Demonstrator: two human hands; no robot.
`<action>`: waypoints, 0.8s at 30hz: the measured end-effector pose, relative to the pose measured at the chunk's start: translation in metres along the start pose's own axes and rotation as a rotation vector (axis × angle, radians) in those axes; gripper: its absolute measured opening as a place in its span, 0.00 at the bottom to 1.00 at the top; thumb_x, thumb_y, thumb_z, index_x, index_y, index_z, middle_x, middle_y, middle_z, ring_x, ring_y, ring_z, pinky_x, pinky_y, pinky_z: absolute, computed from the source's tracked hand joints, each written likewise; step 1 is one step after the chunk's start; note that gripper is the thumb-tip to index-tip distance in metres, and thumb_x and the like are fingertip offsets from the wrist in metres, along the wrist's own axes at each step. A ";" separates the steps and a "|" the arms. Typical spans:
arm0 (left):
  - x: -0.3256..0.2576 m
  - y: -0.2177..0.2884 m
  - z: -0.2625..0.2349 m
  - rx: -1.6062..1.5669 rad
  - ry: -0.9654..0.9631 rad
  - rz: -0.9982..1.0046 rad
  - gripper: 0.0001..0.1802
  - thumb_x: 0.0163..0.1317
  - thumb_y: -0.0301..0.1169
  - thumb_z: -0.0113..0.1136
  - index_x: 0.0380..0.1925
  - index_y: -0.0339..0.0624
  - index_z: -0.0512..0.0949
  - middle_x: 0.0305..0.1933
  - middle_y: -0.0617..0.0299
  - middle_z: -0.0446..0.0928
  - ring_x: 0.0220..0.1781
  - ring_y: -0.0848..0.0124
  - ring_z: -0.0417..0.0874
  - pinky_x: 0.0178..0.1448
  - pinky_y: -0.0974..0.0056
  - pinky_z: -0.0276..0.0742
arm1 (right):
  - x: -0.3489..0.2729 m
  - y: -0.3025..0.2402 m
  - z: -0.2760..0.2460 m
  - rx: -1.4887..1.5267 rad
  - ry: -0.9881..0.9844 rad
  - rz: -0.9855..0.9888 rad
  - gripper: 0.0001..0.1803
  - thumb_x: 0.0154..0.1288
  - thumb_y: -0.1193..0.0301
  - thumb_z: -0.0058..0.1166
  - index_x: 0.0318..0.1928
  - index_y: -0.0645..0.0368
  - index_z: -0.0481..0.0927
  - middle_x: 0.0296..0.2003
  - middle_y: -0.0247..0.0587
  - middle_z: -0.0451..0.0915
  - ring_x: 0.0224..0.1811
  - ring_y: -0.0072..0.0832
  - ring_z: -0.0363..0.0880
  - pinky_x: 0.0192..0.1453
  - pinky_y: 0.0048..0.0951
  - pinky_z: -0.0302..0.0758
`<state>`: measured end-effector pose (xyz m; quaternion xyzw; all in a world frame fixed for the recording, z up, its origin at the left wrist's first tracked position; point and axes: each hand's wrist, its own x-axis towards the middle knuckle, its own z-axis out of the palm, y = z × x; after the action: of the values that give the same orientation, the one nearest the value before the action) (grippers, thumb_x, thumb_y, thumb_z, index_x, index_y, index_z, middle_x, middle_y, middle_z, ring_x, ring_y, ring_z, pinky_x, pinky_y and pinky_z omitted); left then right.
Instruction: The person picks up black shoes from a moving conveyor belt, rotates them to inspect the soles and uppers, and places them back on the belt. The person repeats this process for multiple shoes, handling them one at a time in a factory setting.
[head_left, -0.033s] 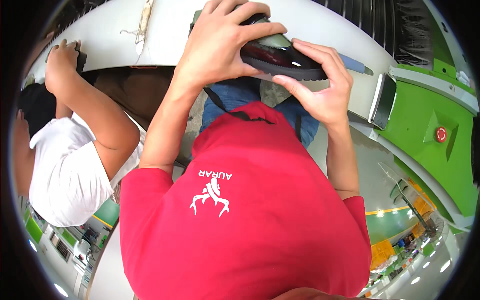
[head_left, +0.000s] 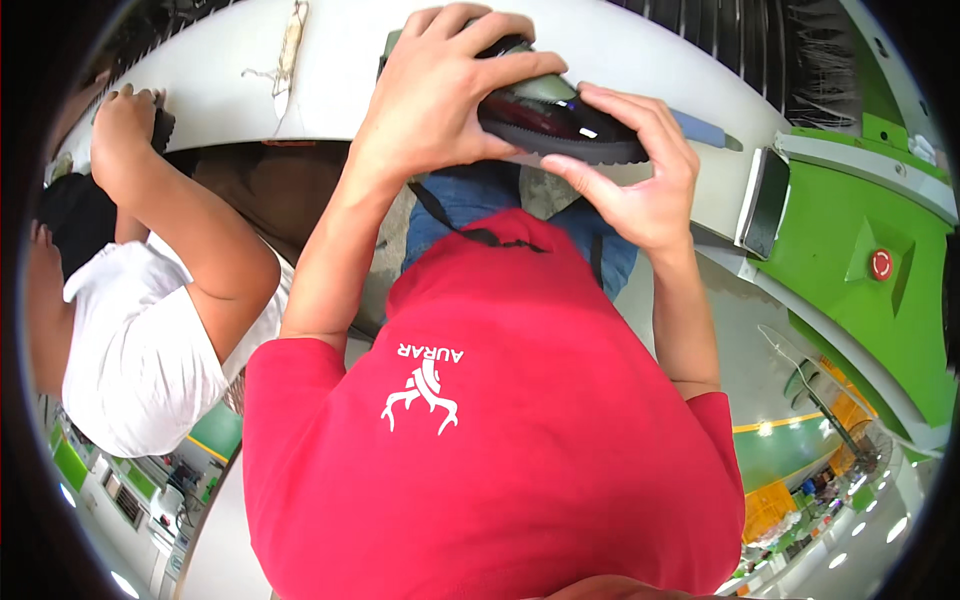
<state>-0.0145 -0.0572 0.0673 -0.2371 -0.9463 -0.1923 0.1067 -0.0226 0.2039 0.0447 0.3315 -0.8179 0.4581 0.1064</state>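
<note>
White lettering (head_left: 431,352) and antler-shaped emblem (head_left: 428,384) on red shirt (head_left: 500,480).

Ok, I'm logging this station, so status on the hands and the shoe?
Left hand gripping the dark glossy shoe, right hand around its rounded end. Ridged sole edge in view. Blue item beside right hand, not between the hands.

Bright light leaves sharp glare on the shoe (head_left: 560,122); fisheye edges curve into black.

The shoe (head_left: 560,122) is black, dark red and dull green. The desk (head_left: 220,95) is white. The machine (head_left: 825,225) is green with a red button (head_left: 881,265). The red shirt (head_left: 550,420) has a white picture (head_left: 429,374).
</note>
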 end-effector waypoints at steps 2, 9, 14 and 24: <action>0.003 -0.004 -0.002 -0.086 0.076 0.041 0.48 0.28 0.40 0.85 0.61 0.62 0.88 0.66 0.65 0.82 0.68 0.55 0.80 0.73 0.46 0.70 | -0.002 -0.003 -0.004 0.030 -0.032 0.082 0.41 0.49 0.68 0.91 0.65 0.59 0.86 0.57 0.43 0.92 0.65 0.35 0.89 0.72 0.37 0.83; 0.004 -0.004 -0.009 -1.104 0.472 -0.106 0.51 0.35 0.36 0.96 0.63 0.32 0.84 0.65 0.52 0.85 0.67 0.60 0.85 0.74 0.54 0.81 | 0.009 -0.009 0.004 0.848 0.074 0.324 0.97 0.25 0.60 1.00 0.91 0.52 0.38 0.84 0.63 0.59 0.85 0.55 0.65 0.85 0.58 0.67; -0.006 -0.014 -0.003 -1.285 0.691 -0.122 0.73 0.40 0.31 0.97 0.84 0.42 0.57 0.77 0.32 0.72 0.77 0.43 0.78 0.80 0.44 0.79 | 0.026 -0.013 0.009 0.763 -0.038 0.297 0.85 0.36 0.69 0.96 0.91 0.48 0.48 0.81 0.53 0.63 0.83 0.44 0.67 0.84 0.46 0.68; -0.039 -0.052 0.042 -0.440 0.452 -0.301 0.44 0.39 0.38 0.96 0.60 0.40 0.86 0.73 0.53 0.80 0.75 0.54 0.80 0.78 0.51 0.76 | 0.012 0.038 0.012 -0.038 -0.035 0.143 0.67 0.45 0.62 0.88 0.84 0.63 0.63 0.72 0.61 0.69 0.76 0.58 0.72 0.80 0.48 0.72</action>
<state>-0.0109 -0.0982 0.0014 -0.0636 -0.8589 -0.4529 0.2306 -0.0546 0.2018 0.0181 0.2779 -0.8498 0.4430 0.0654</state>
